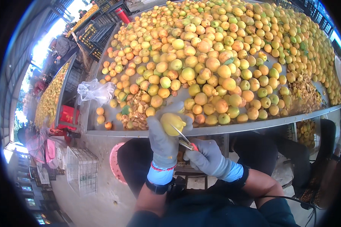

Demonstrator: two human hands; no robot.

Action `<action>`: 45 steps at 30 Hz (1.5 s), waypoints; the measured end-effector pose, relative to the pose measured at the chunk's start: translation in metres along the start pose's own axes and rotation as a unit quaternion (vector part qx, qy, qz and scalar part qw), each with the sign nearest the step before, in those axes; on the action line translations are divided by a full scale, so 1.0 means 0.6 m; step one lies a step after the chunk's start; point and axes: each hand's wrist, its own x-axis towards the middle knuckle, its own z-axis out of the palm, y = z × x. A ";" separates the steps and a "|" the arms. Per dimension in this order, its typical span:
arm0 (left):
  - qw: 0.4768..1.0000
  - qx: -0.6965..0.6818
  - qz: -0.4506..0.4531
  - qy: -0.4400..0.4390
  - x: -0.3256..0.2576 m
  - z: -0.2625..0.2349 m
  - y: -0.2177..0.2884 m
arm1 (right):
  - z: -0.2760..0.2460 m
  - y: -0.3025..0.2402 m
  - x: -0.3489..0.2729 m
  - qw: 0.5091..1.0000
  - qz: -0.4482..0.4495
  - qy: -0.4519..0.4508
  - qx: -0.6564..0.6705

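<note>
My left hand (163, 136), in a grey glove, wraps round a smooth yellow fruit (168, 123) just in front of the table's near edge. In my right hand (208, 158), also gloved in grey, is a small knife (188, 144) with red on its handle. Its thin blade points up and left and lies against the right side of the fruit; how far it cuts in, I cannot tell. Beyond my hands, a large heap of round yellow, orange and greenish fruit (212, 64) covers the metal table (231, 129).
Brown-orange scraps (137, 108) lie among the fruit, with another pile (305, 94) at right. A clear plastic bag (96, 92) hangs at the table's left edge. On the floor are a pink basin (116, 163) and a white crate (82, 170). Other people sit left and right.
</note>
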 end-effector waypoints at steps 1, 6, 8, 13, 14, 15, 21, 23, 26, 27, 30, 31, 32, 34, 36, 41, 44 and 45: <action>1.000 0.008 -0.002 0.011 -0.003 0.006 0.003 | 0.002 -0.003 0.003 0.999 -0.025 0.016 -0.041; 0.997 0.033 -0.048 0.052 -0.008 0.006 0.004 | 0.002 -0.004 0.007 0.975 -0.088 0.062 -0.194; 0.997 0.044 -0.040 0.041 -0.017 0.013 0.012 | -0.001 -0.006 0.003 0.966 -0.118 0.065 -0.220; 0.987 -0.088 -0.121 0.056 -0.016 0.034 0.026 | -0.001 -0.010 0.003 0.968 -0.118 0.085 -0.203; 0.984 -0.109 -0.131 0.058 -0.016 0.035 0.025 | 0.000 -0.013 0.005 0.969 -0.119 0.090 -0.199; 0.982 -0.119 -0.132 0.057 -0.016 0.035 0.024 | 0.000 -0.014 0.005 0.968 -0.120 0.095 -0.199; 0.981 -0.138 -0.126 0.058 -0.012 0.028 0.027 | -0.009 -0.012 0.006 0.951 -0.129 0.095 -0.266; 0.987 -0.072 -0.118 0.085 -0.014 0.035 0.033 | -0.011 -0.011 0.008 0.950 -0.125 0.088 -0.273; 0.990 -0.047 -0.109 0.071 -0.013 0.023 0.032 | -0.008 -0.004 0.015 0.966 -0.124 0.064 -0.219; 0.992 -0.045 -0.106 0.060 -0.013 0.019 0.031 | -0.009 -0.006 0.014 0.968 -0.103 0.050 -0.223; 0.994 -0.058 -0.088 0.013 -0.017 0.006 0.025 | -0.008 -0.012 0.016 0.972 -0.061 0.022 -0.227; 0.995 -0.058 -0.079 0.005 -0.016 0.003 0.020 | -0.006 -0.011 0.018 0.972 -0.060 0.027 -0.224; 0.996 -0.058 -0.069 -0.004 -0.015 0.001 0.016 | -0.005 -0.011 0.019 0.973 -0.058 0.032 -0.222; 0.997 -0.058 -0.041 -0.021 -0.012 -0.002 0.012 | -0.003 -0.005 0.023 0.970 -0.065 0.035 -0.230; 0.994 -0.095 -0.042 -0.039 -0.005 -0.001 0.014 | -0.009 -0.007 0.027 0.984 -0.034 0.025 -0.173; 0.996 0.046 0.024 -0.078 0.015 -0.007 0.016 | -0.026 -0.025 0.029 0.999 0.017 0.009 -0.048; 0.989 0.044 0.004 -0.145 0.018 -0.018 0.013 | -0.017 -0.017 0.027 0.996 -0.014 0.055 -0.062; 0.988 0.020 -0.013 -0.150 0.016 -0.015 0.008 | -0.013 -0.011 0.027 0.995 -0.023 0.077 -0.064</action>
